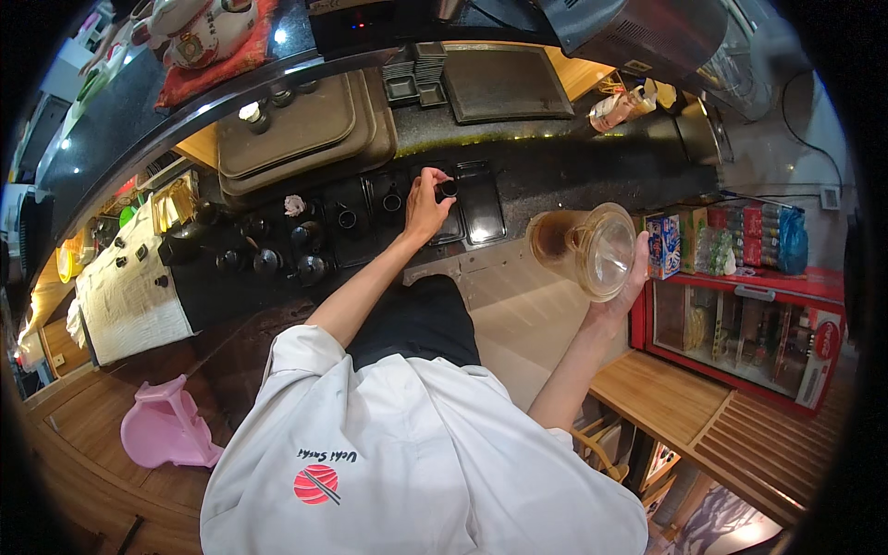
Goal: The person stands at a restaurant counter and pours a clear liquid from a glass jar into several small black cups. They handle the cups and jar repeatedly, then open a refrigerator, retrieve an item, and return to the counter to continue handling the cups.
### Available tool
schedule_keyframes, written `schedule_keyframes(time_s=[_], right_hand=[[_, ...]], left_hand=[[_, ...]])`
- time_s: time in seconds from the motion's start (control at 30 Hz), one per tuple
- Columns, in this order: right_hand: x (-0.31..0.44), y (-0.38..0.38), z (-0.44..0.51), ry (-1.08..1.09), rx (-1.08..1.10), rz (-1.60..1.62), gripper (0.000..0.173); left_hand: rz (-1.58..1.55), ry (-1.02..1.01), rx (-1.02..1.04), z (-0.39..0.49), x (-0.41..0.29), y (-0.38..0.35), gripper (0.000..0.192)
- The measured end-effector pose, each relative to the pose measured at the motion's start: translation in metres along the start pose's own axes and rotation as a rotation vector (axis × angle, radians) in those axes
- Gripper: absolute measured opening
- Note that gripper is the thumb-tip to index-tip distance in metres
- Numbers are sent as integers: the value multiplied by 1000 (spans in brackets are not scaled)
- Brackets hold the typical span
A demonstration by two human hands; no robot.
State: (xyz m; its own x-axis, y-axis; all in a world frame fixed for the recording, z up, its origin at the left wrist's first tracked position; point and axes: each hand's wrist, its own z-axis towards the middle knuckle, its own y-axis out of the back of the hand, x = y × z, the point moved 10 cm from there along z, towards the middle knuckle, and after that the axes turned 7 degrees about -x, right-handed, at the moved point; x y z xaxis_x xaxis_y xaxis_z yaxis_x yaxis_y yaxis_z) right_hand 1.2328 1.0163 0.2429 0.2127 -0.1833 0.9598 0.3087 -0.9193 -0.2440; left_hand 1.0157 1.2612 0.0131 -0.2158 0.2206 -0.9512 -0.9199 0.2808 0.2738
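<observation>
My left hand (425, 208) grips a small dark cup (446, 189) above the row of black rectangular trays on the dark counter. One black tray (481, 205) lies just right of it. To the left, small black vessels with ring-like openings (347, 218) stand on other trays, and several dark teapots (267, 261) sit beside them. My right hand (628, 284) holds a large clear plastic pitcher (555, 239) with brown liquid in it, out to the right of the counter. The pitcher's round lid faces up towards me.
Large brown trays (288, 135) lean at the counter's back, near stacked small black dishes (401, 89) and a flat dark tray (506, 82). A white cloth (132, 284) with small items lies left. A red-framed display fridge (735, 333) stands right; a pink plastic chair (166, 427) is lower left.
</observation>
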Motion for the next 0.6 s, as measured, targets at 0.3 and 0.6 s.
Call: schedule_keyframes(time_s=[0.3,0.6], right_hand=[[6,-33,5,-85,35,-14,47],[-5,-74,4,71,66,-166,52]], left_hand=[[124,-33,-58,-11,-20,21,61],[-187,-63,206,-77,-96,145,27]])
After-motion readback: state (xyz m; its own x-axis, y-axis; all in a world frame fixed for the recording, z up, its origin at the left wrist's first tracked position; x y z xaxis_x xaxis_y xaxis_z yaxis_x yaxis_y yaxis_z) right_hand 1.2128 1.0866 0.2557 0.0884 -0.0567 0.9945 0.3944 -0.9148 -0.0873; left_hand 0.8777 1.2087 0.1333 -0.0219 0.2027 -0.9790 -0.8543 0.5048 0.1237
